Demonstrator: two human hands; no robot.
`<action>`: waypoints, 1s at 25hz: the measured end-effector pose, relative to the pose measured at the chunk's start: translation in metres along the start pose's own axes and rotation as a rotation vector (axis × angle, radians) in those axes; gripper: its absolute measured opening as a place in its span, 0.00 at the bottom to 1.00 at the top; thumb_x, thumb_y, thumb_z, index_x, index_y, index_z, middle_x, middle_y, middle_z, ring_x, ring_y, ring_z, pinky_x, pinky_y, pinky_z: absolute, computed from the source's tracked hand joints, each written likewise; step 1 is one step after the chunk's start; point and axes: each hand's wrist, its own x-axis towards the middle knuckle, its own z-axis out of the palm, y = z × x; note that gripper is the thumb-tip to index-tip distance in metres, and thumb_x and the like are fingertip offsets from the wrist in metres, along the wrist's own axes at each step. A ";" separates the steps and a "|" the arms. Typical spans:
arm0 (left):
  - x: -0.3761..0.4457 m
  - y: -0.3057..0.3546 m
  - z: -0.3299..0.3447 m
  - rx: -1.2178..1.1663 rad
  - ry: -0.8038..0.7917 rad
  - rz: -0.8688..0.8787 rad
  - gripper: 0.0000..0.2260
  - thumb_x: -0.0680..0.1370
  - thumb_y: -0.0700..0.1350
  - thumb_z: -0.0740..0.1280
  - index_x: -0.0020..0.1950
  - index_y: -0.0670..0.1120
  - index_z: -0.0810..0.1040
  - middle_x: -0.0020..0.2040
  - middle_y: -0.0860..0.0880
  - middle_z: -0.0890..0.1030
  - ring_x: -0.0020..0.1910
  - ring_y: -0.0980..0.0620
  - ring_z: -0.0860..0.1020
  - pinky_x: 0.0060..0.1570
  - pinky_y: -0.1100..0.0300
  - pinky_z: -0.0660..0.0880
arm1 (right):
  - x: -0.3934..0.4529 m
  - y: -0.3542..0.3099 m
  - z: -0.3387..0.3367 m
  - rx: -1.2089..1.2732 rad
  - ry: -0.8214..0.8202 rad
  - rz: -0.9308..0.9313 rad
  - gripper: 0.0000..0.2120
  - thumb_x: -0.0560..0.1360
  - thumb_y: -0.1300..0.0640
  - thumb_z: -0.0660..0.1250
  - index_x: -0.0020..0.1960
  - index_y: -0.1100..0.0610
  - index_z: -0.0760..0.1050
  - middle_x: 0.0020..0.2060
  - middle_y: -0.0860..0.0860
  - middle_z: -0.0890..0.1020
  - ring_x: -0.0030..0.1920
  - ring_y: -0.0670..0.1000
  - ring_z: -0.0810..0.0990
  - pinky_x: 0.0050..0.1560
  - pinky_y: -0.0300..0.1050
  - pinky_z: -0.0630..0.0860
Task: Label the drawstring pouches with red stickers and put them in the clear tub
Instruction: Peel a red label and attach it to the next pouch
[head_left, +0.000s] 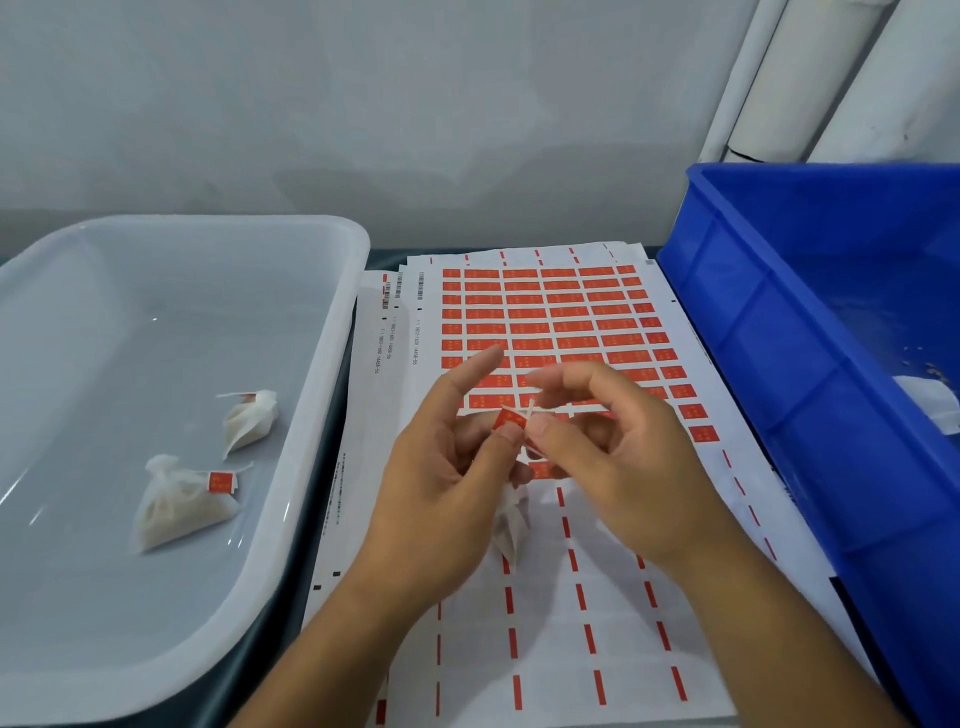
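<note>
Over the sticker sheet (550, 317), my left hand (441, 483) and my right hand (618, 457) meet around a red sticker (510, 419) and a thin white drawstring. Both thumbs pinch the sticker at the string. A small white pouch (511, 525) hangs below my fingers from that string, blurred. The clear tub (332, 322) at the left holds two white pouches: one (179, 506) shows a red sticker on its string, the other (249, 421) lies further back.
A blue crate (810, 332) stands at the right with a white pouch (930, 400) inside it. Several sticker sheets are stacked under my hands; the near rows are peeled bare. A wall and white pipes (810, 78) rise behind the table.
</note>
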 end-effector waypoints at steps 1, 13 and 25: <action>0.000 -0.001 0.000 0.009 -0.002 0.002 0.22 0.84 0.43 0.64 0.73 0.64 0.68 0.44 0.46 0.85 0.49 0.48 0.86 0.49 0.68 0.79 | 0.001 0.001 -0.001 0.014 -0.030 0.015 0.10 0.77 0.47 0.72 0.57 0.40 0.78 0.52 0.35 0.82 0.54 0.43 0.84 0.50 0.42 0.84; -0.002 -0.003 0.008 0.236 0.083 0.041 0.22 0.77 0.52 0.70 0.68 0.67 0.68 0.51 0.60 0.77 0.47 0.50 0.81 0.43 0.58 0.81 | 0.000 -0.003 0.008 0.003 0.119 -0.032 0.04 0.77 0.45 0.68 0.50 0.43 0.79 0.44 0.37 0.83 0.51 0.41 0.83 0.46 0.29 0.79; -0.003 -0.005 0.015 0.476 0.392 0.266 0.06 0.76 0.53 0.71 0.52 0.59 0.80 0.48 0.56 0.77 0.49 0.59 0.78 0.45 0.75 0.73 | -0.005 -0.006 0.019 0.199 0.289 0.027 0.06 0.75 0.49 0.73 0.51 0.44 0.79 0.42 0.38 0.85 0.49 0.43 0.85 0.42 0.32 0.80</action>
